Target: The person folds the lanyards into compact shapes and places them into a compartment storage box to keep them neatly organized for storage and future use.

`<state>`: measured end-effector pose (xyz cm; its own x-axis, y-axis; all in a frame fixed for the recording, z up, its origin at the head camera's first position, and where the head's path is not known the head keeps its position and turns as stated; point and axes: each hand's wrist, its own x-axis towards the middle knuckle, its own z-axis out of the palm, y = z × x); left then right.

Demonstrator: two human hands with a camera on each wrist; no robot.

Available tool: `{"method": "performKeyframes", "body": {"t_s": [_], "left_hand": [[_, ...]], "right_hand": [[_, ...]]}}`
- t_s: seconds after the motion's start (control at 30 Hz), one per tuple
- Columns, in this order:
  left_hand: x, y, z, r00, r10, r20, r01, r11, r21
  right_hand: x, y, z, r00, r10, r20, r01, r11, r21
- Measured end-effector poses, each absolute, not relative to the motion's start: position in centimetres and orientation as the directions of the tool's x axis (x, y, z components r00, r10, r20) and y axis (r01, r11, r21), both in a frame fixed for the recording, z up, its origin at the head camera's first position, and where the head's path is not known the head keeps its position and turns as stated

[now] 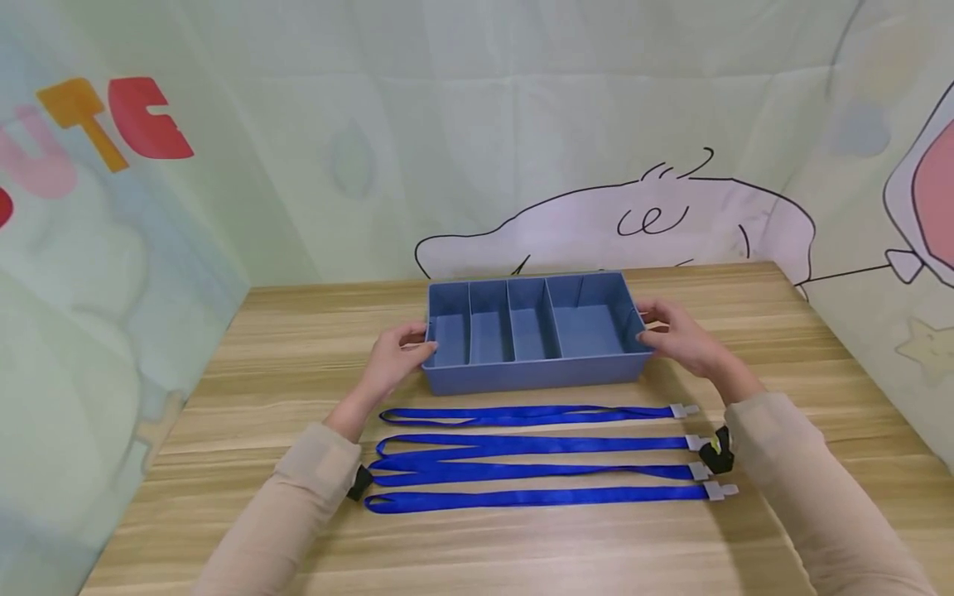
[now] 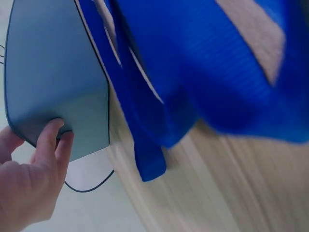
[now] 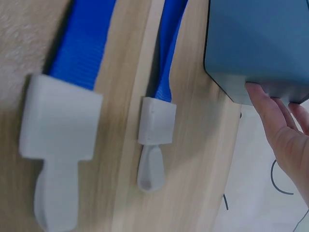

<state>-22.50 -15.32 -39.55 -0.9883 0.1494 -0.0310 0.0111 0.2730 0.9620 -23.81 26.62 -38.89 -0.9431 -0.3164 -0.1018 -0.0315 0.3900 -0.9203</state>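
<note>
Both of our hands have hold of one blue-grey tray [image 1: 537,375], each gripping one of its short ends. Our left hand [image 1: 389,361] pinches the left end, its thumb at the rim and its fingertips against the outside of the wall, as the left wrist view shows. Our right hand [image 1: 684,338] grips the right end likewise, thumb at the rim, fingers pressed to the outer face. Between them we see three narrow compartments on the left and one wide compartment [image 1: 592,329] on the right, with nothing in any of them. The tray sits toward the far side of the wood-grain table [image 1: 581,550]; we cannot tell whether its base touches the surface. Just in front of it, four blue lanyards [image 1: 537,499] lie side by side, roughly parallel to its long side, their loops at the left and their white clips [image 1: 717,491] at the right. Our beige sleeves [image 1: 801,468] reach in on either side, a black wrist piece [image 1: 718,452] beside the clips. Beyond the table we have a pale curtain [image 1: 417,108] with a line-drawn white figure [image 1: 581,223], and on the left, red and orange letters [image 1: 152,120].
</note>
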Motion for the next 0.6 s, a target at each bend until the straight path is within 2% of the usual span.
{"method": "performKeyframes", "body": {"t_s": [0.5,0.6], "left_hand": [[-21.61,-15.08,-38.79,-0.989,0.123,-0.078,-0.028,0.367,0.930],[-21.58,-15.12,-38.96,-0.990,0.128,-0.056,-0.003,0.383,0.924]], "right_hand": [[-23.03,26.78,-38.80,-0.936,-0.332,-0.116,-0.021,0.382,-0.924],[-23.02,26.73,-38.74,-0.936,-0.326,-0.134,-0.002,0.387,-0.922]]}}
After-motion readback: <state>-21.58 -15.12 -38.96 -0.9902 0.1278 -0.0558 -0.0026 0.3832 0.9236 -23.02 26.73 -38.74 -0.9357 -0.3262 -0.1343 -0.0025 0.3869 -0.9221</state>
